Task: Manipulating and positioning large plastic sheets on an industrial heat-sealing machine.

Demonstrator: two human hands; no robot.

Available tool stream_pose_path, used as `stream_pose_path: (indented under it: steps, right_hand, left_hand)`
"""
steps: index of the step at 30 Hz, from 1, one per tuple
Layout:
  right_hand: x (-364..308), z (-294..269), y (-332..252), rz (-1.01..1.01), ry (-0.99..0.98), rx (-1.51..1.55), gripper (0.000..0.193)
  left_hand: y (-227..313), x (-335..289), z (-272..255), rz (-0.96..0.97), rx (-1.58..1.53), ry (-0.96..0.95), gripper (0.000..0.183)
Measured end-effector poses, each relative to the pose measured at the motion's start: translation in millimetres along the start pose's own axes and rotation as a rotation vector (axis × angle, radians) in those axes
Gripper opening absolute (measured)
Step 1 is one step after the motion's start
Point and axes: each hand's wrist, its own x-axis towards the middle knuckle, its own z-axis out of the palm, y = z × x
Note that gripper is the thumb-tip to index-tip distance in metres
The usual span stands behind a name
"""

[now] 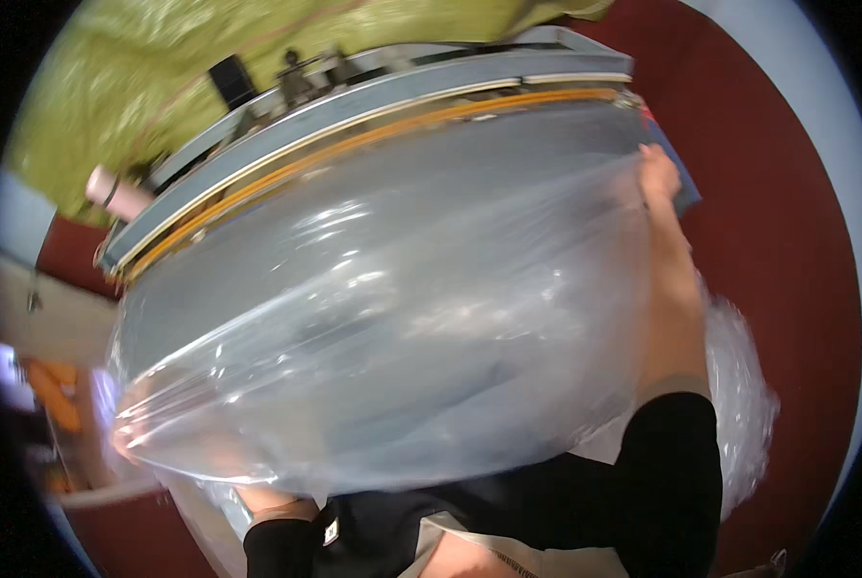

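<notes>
A wide sheet of clear plastic film [469,318] is stretched in front of me, full of creases and bright reflections. At its left corner my left hand [134,424] is closed on the gathered edge, partly veiled by the film and blurred. My right hand [660,175] grips the far right edge, its arm reaching out along that side. Beneath the film lies a grey work surface [508,130], bordered at its far side by a long metal bar machine [383,89] with an orange strip [402,123].
Behind the bar hangs a yellow-green plastic cover [151,77]. A pink cylinder [118,193] and a small black box [231,82] stand by the machine's far side. More crumpled clear plastic [744,405] hangs at my right. A dark red and pale blue wall [778,241] lies beyond.
</notes>
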Motion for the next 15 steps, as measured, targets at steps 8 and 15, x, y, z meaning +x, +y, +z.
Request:
stream_pose_path:
  steps: [8,15]
  right_hand:
    - [14.2,23.1,15.3,-0.044,0.003,-0.077,0.036]
    - [18.1,30.2,18.6,-0.060,0.017,-0.101,0.038]
  left_hand:
    - [202.8,-181.9,12.0,0.390,0.871,1.122,0.046]
    - [65.5,-150.7,15.4,-0.446,1.430,1.073,0.039]
